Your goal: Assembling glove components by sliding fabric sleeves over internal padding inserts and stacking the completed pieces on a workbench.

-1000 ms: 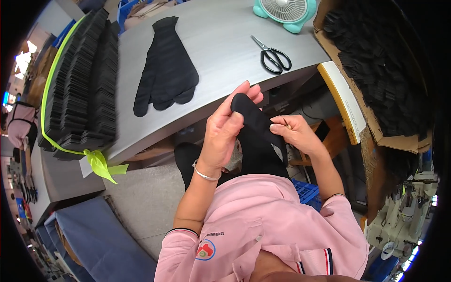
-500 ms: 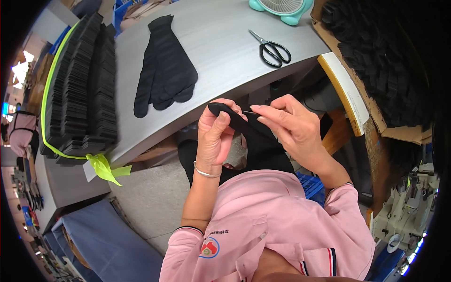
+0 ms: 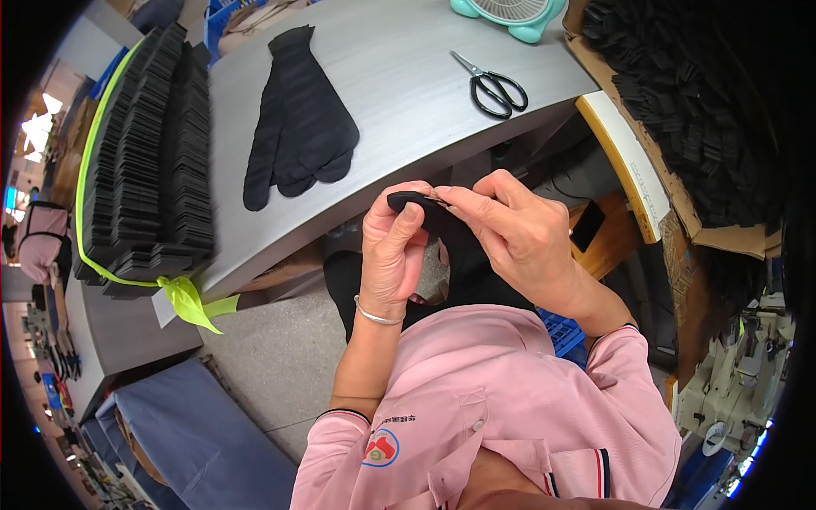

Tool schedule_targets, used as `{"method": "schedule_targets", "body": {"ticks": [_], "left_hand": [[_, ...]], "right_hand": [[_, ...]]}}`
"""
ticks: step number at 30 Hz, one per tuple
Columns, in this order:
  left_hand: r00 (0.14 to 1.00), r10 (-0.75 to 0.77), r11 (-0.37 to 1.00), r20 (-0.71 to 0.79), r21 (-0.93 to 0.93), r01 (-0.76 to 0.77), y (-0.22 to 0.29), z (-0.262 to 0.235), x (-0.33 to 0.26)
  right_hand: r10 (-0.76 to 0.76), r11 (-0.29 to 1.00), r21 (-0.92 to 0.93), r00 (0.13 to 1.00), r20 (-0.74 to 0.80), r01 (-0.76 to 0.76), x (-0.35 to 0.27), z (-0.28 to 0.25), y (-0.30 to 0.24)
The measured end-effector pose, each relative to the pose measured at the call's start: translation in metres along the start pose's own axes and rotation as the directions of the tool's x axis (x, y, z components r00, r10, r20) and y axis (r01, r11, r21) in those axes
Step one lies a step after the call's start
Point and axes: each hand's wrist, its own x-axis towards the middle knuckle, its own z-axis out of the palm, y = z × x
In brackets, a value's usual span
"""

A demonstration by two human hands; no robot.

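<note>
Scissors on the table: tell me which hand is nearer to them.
Right. The right hand is just below the scissors, off the table's near edge, pinching a black sock. The left hand holds the same sock farther left.

We see a black sock in our hands, black ribbed socks on the grey desk, black-handled scissors, a mint-green fan, and stacked black pieces bound with a lime-green strap (our sleeves are pink).
</note>
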Motion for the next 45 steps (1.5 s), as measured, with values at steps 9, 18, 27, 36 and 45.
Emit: {"method": "schedule_targets", "body": {"ticks": [9,18,27,36,45], "left_hand": [[0.996,0.080,0.971,0.027,0.223,-0.084,-0.002,-0.003,0.002],[0.995,-0.041,0.870,0.087,0.493,-0.007,0.009,-0.004,0.005],[0.975,-0.183,0.920,-0.127,0.329,0.215,0.007,-0.007,0.001],[0.987,-0.050,0.908,-0.153,0.405,0.109,0.003,-0.005,0.003],[0.995,0.095,0.946,-0.008,0.313,-0.087,0.022,0.032,0.007]], "right_hand": [[0.043,0.988,-0.154,0.984,0.174,-0.016,0.006,-0.014,-0.009],[0.143,0.904,0.275,0.837,0.529,-0.328,0.023,-0.021,0.027],[0.301,-0.122,0.624,0.571,0.764,-0.772,-0.009,0.019,0.041],[0.385,-0.151,0.756,0.667,0.638,-0.636,-0.019,0.037,0.037],[0.540,0.093,0.761,0.675,0.503,-0.642,-0.011,0.046,0.027]]}}
